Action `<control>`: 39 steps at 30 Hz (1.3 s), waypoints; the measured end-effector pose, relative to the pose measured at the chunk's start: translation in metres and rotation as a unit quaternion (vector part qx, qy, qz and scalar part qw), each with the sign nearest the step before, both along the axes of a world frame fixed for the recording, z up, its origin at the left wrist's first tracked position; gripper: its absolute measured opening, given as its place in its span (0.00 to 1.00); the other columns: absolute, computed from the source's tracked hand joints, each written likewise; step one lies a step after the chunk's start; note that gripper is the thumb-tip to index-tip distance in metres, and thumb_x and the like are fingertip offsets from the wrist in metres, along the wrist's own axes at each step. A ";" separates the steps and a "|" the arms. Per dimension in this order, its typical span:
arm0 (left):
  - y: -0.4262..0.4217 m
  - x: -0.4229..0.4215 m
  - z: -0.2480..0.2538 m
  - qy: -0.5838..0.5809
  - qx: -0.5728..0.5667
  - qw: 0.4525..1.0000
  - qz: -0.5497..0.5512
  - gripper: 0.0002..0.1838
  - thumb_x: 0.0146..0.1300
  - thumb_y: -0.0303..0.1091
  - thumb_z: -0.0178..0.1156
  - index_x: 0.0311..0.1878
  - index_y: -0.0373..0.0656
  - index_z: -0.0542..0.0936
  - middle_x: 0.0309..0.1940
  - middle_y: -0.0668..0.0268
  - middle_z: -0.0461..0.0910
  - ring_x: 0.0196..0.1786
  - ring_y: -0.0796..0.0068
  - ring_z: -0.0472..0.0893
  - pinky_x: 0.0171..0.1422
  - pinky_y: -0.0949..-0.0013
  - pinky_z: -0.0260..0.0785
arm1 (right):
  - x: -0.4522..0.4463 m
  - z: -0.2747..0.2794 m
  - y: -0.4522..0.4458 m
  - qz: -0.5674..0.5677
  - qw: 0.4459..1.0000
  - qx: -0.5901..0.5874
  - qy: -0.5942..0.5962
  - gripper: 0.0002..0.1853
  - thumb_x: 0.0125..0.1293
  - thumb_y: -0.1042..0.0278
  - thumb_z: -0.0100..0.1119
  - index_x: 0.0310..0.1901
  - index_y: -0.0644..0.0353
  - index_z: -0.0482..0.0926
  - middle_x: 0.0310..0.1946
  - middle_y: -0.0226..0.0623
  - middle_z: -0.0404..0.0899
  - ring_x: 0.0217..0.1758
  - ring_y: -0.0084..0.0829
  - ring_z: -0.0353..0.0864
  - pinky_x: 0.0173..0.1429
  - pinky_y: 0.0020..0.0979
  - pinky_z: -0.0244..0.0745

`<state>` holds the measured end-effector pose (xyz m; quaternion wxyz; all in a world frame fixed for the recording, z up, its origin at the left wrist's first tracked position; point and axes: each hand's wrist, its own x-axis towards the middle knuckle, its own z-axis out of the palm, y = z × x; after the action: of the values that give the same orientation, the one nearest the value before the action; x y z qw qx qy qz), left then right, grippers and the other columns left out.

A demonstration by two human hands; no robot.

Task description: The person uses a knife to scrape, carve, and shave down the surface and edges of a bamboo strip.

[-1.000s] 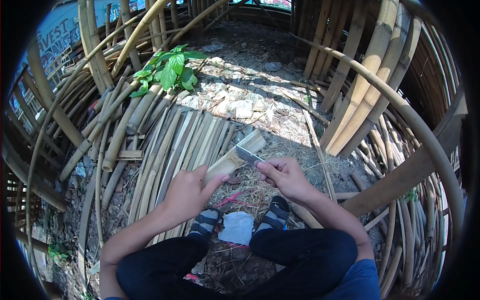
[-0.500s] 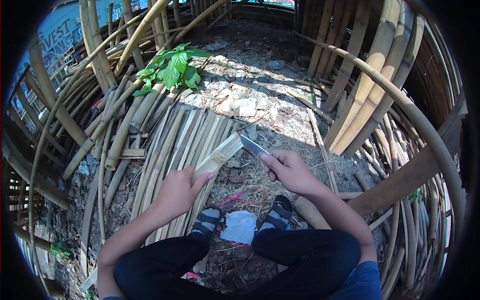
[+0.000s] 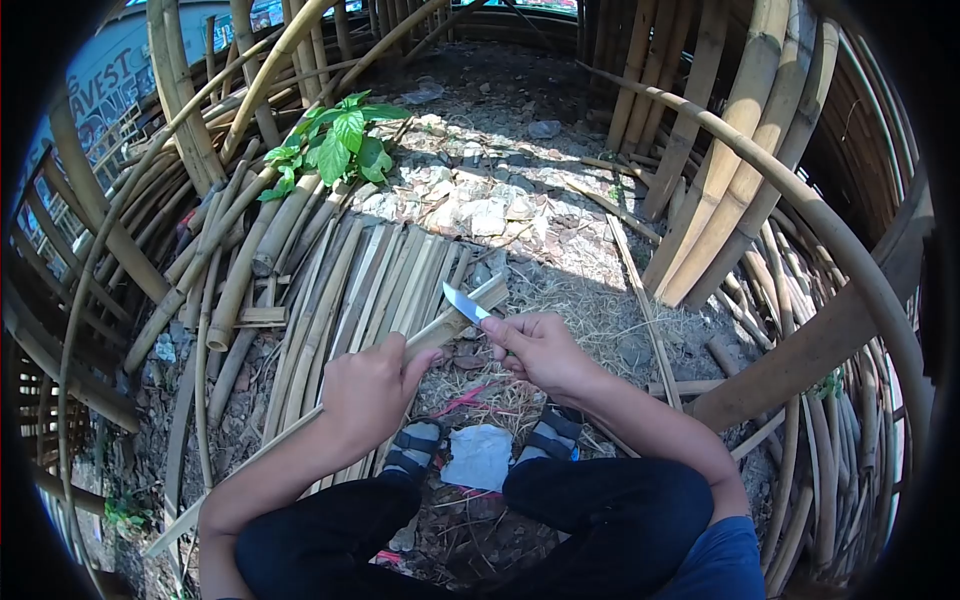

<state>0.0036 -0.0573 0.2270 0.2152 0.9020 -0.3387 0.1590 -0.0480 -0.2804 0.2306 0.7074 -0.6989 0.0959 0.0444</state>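
Observation:
A long bamboo strip (image 3: 434, 330) slants across the middle of the head view, its tail reaching down past my left forearm. My left hand (image 3: 368, 388) is closed around it, the thumb lying along the strip. In my right hand (image 3: 540, 350) is a knife (image 3: 465, 303), gripped by its handle, the blade pointing up and left. The blade overlaps the strip near its far end; whether it touches cannot be made out. Under my hands lies a row of split bamboo strips (image 3: 365, 285), side by side on the ground.
Bamboo poles (image 3: 745, 160) lean on the right, and more poles (image 3: 235, 255) are piled on the left beside a green plant (image 3: 340, 140). Rubble (image 3: 480, 200) covers the ground ahead. A pale sheet (image 3: 477, 457) lies between my sandalled feet.
The knife has moved left and down, from the strip's tip to across it. The strip has turned in my left hand, and its far end sits slightly further right.

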 end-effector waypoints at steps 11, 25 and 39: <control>0.010 0.006 0.002 -0.063 -0.007 0.998 0.027 0.20 0.69 0.45 0.63 0.28 0.39 0.75 0.15 0.55 0.76 0.19 0.52 0.79 0.22 0.53 0.67 | -0.010 0.007 -0.031 -0.060 0.996 -0.024 -0.062 0.24 0.77 0.49 0.54 0.26 0.60 0.77 0.20 0.25 0.71 0.19 0.14 0.62 0.23 0.23 0.56; -0.007 0.002 -0.011 -0.030 -0.020 0.998 -0.048 0.07 0.63 0.24 0.58 0.42 0.40 0.71 0.29 0.48 0.74 0.28 0.44 0.79 0.31 0.47 0.71 | -0.004 -0.002 -0.005 0.085 0.990 -0.071 -0.088 0.23 0.77 0.53 0.55 0.29 0.63 0.80 0.22 0.24 0.75 0.25 0.14 0.69 0.30 0.24 0.66; 0.006 0.005 -0.005 -0.016 -0.007 0.999 -0.029 0.04 0.67 0.25 0.55 0.42 0.40 0.69 0.27 0.47 0.74 0.27 0.39 0.78 0.31 0.45 0.71 | 0.004 0.013 -0.049 -0.105 0.993 0.051 -0.033 0.23 0.77 0.49 0.53 0.27 0.58 0.74 0.16 0.20 0.64 0.17 0.13 0.58 0.23 0.20 0.55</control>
<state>0.0088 -0.0509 0.2221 0.2208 0.8875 -0.3672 0.1694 -0.0441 -0.3290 0.2438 0.7455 -0.6491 0.1431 -0.0489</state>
